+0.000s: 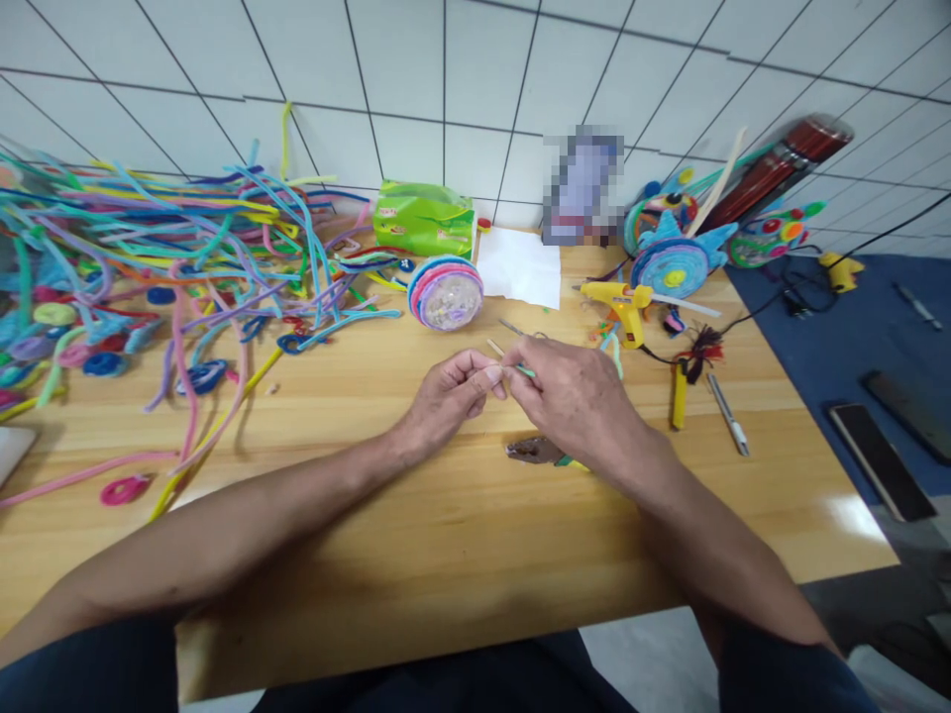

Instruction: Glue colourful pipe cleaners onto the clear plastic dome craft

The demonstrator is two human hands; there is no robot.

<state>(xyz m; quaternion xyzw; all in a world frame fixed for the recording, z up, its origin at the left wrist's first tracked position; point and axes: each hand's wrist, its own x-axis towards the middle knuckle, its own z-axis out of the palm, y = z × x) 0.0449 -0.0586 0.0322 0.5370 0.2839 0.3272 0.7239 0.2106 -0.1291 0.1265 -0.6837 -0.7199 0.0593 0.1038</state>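
Observation:
My left hand and my right hand meet above the middle of the table, thumbs and fingers pinched together. A thin pale strip pokes out between the fingertips, and a bit of green shows under my right fingers. What each hand grips is mostly hidden. Just beyond them lies a thin metal tool, partly covered by my right hand. Under my right wrist sits a dark brown piece with some green beside it. A round disc wound with coloured pipe cleaners stands farther back.
Loose pipe cleaners heap up at the left, with coiled pieces below. A green tissue pack and white paper lie by the tiled wall. At right are a yellow glue gun, decorated discs, a cutter and a red flask.

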